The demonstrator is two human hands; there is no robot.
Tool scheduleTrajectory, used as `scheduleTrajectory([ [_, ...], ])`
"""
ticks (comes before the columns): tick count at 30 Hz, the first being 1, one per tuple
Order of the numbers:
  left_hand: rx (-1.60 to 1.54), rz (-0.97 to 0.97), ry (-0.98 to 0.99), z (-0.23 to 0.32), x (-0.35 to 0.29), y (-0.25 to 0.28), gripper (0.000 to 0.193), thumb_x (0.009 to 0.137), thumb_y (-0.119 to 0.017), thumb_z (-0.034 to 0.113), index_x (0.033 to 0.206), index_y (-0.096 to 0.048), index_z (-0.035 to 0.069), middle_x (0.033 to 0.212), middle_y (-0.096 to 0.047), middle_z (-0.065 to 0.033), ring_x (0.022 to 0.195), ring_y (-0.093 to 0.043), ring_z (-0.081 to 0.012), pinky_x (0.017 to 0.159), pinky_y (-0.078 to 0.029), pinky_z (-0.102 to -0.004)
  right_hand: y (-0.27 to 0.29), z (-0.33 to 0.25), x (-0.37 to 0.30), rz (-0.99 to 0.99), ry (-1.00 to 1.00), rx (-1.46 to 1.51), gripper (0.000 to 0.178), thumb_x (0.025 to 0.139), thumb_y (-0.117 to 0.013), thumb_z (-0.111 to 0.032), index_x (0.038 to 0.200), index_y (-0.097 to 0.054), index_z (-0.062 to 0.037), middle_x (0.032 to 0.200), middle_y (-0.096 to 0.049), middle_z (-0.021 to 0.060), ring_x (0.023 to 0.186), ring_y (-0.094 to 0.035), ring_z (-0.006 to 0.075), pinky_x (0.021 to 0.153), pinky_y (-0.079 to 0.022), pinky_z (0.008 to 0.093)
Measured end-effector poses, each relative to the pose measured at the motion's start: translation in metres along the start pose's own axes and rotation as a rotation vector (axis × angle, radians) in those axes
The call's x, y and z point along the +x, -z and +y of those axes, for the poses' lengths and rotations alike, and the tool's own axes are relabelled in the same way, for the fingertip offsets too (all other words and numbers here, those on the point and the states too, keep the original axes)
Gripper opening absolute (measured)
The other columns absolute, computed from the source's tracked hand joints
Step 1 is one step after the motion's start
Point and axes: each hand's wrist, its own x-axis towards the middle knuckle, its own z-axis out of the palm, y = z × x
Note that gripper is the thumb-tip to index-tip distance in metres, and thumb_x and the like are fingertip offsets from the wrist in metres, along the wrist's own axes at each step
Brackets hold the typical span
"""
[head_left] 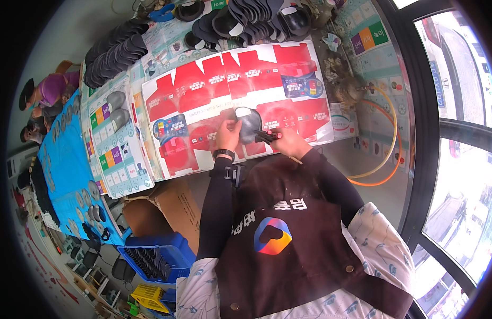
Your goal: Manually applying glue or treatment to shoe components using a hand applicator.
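Note:
My left hand point(228, 135) grips the left edge of a dark grey, rounded cup-like piece point(249, 127) that has a white patch at its top. On the piece's other side, my right hand point(289, 142) is closed around a small dark tool point(265, 136) with reddish parts. The tool's tip reaches the right edge of the piece; its exact kind is too small to tell. Both hands are above a red and white printed cardboard sheet point(238, 98) spread over the table.
Dark curved pieces stand in rows at the back left point(116, 53) and back middle point(251, 24). Two grey cups point(117, 109) lie left. Yellow and orange hoses point(392, 127) loop at right. A blue crate point(174, 252) and cardboard box point(177, 210) stand lower left; people sit beyond a blue table point(65, 165).

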Motion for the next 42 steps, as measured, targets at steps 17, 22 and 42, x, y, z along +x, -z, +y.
scheduleTrajectory([
  [17,-0.237,-0.053,0.065,-0.033,0.015,0.042,0.035,0.099,-0.067,0.028,0.116,-0.065,-0.003,0.102,-0.072,-0.0096,0.086,-0.071,-0.0160,0.072,-0.057,-0.0268,0.008,0.009,0.038,0.279,0.057,0.254,0.029,0.081,-0.064,-0.012,0.104,-0.065,0.0054,0.077,-0.065,0.0193,0.068,-0.063,0.0233,0.064,-0.048,0.0383],
  [22,-0.429,0.006,0.170,-0.081,0.008,0.079,0.034,0.102,-0.064,0.027,0.118,-0.063,-0.002,0.106,-0.071,-0.0093,0.088,-0.071,-0.0150,0.073,-0.057,-0.0266,0.011,-0.003,0.037,0.051,0.027,0.414,0.023,0.080,-0.064,-0.010,0.098,-0.068,0.0034,0.069,-0.063,0.0102,0.063,-0.061,0.0175,0.061,-0.047,0.0359],
  [42,-0.235,-0.034,0.117,-0.036,0.019,0.057,0.035,0.098,-0.067,0.026,0.119,-0.068,-0.002,0.099,-0.072,-0.0059,0.079,-0.065,-0.0121,0.069,-0.050,-0.0267,0.027,-0.004,0.027,-0.186,0.088,0.149,0.037,0.077,-0.063,-0.010,0.111,-0.069,0.0022,0.092,-0.071,0.0199,0.088,-0.068,0.0298,0.080,-0.051,0.0396],
])
